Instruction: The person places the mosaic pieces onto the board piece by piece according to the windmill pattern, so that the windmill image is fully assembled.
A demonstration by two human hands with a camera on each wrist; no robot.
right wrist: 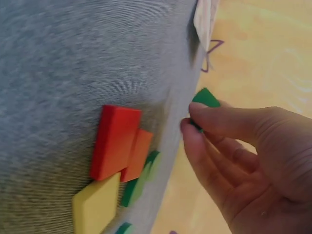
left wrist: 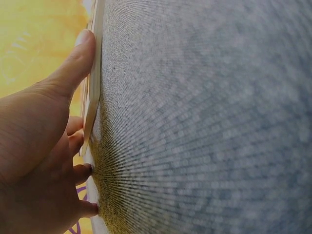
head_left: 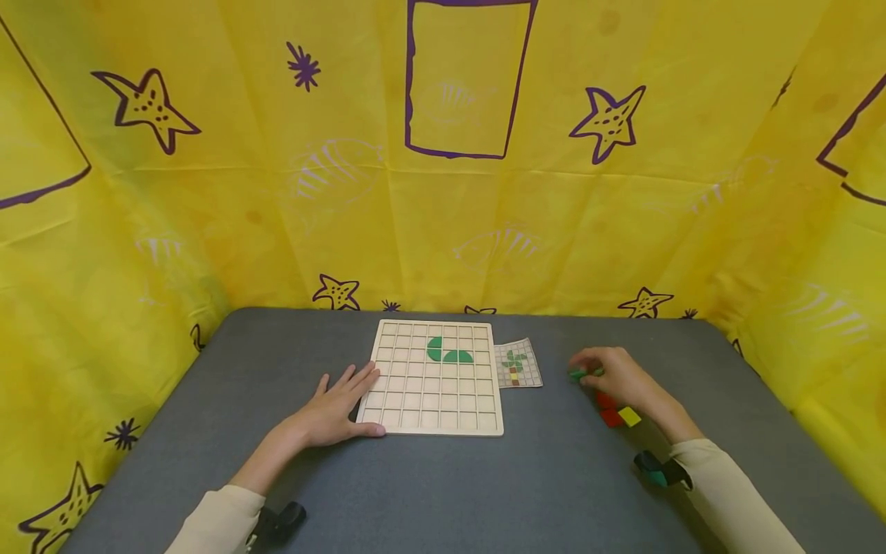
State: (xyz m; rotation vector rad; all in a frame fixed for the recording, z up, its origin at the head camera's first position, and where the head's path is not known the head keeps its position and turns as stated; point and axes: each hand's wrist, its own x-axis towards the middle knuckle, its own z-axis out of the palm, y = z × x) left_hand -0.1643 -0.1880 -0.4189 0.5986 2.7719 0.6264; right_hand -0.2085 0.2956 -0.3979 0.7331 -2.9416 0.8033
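A pale wooden grid board (head_left: pixel 401 400) lies on the table, with several green quarter-circle pieces (head_left: pixel 434 348) set in its upper cells. My left hand (head_left: pixel 332 412) rests at the board's left side, fingers spread and thumb along the near corner. To the right, my right hand (head_left: pixel 623 377) pinches a green piece (right wrist: pixel 206 98) between thumb and fingertips, above the table. Beneath and beside that hand lie red blocks (right wrist: pixel 116 141), a yellow block (right wrist: pixel 97 204) and more green pieces (right wrist: pixel 136 187); the hand partly hides them in the head view.
A small pattern card (head_left: pixel 531 373) with a printed grid, showing green, yellow and red shapes, lies against the board's right edge. The grey table (head_left: pixel 443 492) is backed by a yellow curtain (head_left: pixel 388 208) with sea drawings. Black camera straps (head_left: pixel 284 523) sit at both wrists.
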